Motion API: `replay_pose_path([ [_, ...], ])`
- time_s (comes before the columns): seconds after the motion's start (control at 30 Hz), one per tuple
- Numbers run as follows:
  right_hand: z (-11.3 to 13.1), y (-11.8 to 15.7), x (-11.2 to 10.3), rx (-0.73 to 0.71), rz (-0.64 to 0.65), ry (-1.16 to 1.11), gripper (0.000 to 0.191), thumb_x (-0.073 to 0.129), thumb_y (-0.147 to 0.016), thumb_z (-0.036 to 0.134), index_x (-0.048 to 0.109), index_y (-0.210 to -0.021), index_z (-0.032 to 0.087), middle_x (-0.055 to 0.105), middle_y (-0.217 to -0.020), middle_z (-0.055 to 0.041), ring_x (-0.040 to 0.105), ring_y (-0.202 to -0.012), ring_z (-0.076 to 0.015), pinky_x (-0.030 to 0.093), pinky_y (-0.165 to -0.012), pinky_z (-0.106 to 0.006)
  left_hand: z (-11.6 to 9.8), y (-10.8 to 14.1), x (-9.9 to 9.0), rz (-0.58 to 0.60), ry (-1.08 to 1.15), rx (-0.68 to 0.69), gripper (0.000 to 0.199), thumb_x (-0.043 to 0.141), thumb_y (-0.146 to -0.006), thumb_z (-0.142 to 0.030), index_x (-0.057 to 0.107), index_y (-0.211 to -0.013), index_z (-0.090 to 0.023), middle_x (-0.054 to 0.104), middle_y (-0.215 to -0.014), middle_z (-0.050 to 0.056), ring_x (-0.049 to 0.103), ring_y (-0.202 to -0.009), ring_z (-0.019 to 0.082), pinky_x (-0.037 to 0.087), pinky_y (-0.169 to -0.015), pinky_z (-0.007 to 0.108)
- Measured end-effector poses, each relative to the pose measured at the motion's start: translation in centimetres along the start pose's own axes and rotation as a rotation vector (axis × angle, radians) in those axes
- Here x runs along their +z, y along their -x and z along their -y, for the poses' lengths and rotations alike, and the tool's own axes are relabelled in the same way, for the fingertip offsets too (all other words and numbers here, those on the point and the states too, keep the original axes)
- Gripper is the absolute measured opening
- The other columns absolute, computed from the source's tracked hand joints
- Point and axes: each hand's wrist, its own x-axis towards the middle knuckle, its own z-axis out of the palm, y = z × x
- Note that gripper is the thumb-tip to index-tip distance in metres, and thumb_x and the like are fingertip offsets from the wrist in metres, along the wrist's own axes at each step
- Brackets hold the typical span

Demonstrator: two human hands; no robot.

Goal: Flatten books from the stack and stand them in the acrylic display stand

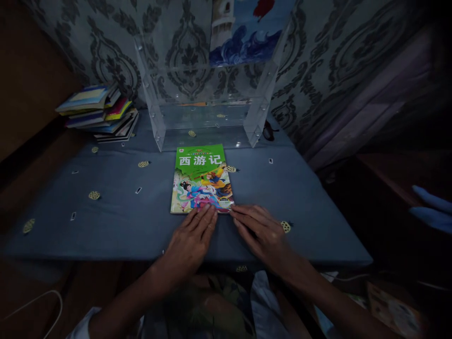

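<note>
A green picture book point(199, 176) with white Chinese characters and colourful figures on its cover lies closed and flat on the blue tablecloth. My left hand point(192, 235) rests with its fingers stretched over the book's lower edge. At the book's lower right corner, the fingertips of my right hand point(263, 230) touch its edge; those fingers are extended and close together. Neither hand lifts the book.
Behind the book stands a clear acrylic shelf point(157, 125). A stack of books point(100, 113) sits at the back left of the table point(116, 226). Dark glasses point(269, 132) lie beside the shelf's right side. A painting point(247, 33) shows above against patterned wallpaper.
</note>
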Motion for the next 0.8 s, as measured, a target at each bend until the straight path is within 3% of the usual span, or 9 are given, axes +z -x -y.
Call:
replay_pose_path([
  [0.17,0.7,-1.2,0.4,-0.098,0.064,-0.031,0.025,0.054,-0.097,0.011,0.070,-0.115,0.018,0.076,-0.111,-0.0110,0.070,-0.103,-0.0231,0.060,-0.090,-0.043,0.5,2.0,0.2,-0.038,0.018,-0.102,0.053,0.031,-0.096,-0.006,0.039,-0.148,-0.002,0.043,-0.155,0.019,0.033,-0.149,0.024,0.033,-0.122,0.045],
  [0.3,1.2,-2.3,1.1,-0.179,0.131,-0.049,0.021,0.055,-0.098,0.013,0.070,-0.113,0.014,0.075,-0.113,-0.0127,0.068,-0.108,-0.0241,0.059,-0.093,-0.043,0.9,3.2,0.1,-0.046,0.017,-0.147,0.052,0.033,-0.097,-0.006,0.039,-0.148,-0.002,0.046,-0.153,0.019,0.036,-0.148,0.026,0.037,-0.120,0.046],
  [0.47,2.1,-4.0,2.5,-0.217,0.288,-0.092,0.034,0.048,-0.101,0.016,0.064,-0.129,0.019,0.073,-0.121,-0.0102,0.064,-0.118,-0.0234,0.056,-0.101,-0.044,1.0,4.4,0.0,-0.089,0.020,-0.241,0.054,0.033,-0.096,-0.004,0.038,-0.149,-0.006,0.047,-0.152,0.019,0.040,-0.146,0.027,0.044,-0.115,0.047],
  [0.6,3.0,-6.0,3.8,-0.235,0.444,-0.087,0.039,0.048,-0.101,0.019,0.057,-0.139,0.014,0.066,-0.135,-0.0136,0.059,-0.129,-0.0241,0.049,-0.111,-0.046,0.9,4.7,-0.1,-0.123,0.009,-0.313,0.049,0.033,-0.095,-0.005,0.046,-0.142,-0.005,0.055,-0.144,0.020,0.050,-0.138,0.029,0.049,-0.110,0.048],
  [0.7,3.3,-7.6,4.8,-0.253,0.495,-0.095,0.039,0.052,-0.102,0.025,0.057,-0.137,0.010,0.065,-0.136,-0.0153,0.058,-0.130,-0.0232,0.045,-0.115,-0.043,0.9,4.5,-0.2,-0.155,0.016,-0.329,0.041,0.035,-0.096,-0.007,0.053,-0.133,-0.005,0.061,-0.136,0.021,0.056,-0.132,0.029,0.053,-0.106,0.046],
  [0.8,2.8,-9.0,5.8,-0.283,0.523,-0.096,0.039,0.050,-0.104,0.031,0.059,-0.137,0.013,0.064,-0.138,-0.0133,0.055,-0.134,-0.0208,0.041,-0.118,-0.042,1.0,4.2,-0.4,-0.167,0.048,-0.351,0.035,0.038,-0.097,-0.008,0.058,-0.125,-0.008,0.065,-0.128,0.020,0.059,-0.128,0.029,0.056,-0.102,0.044],
])
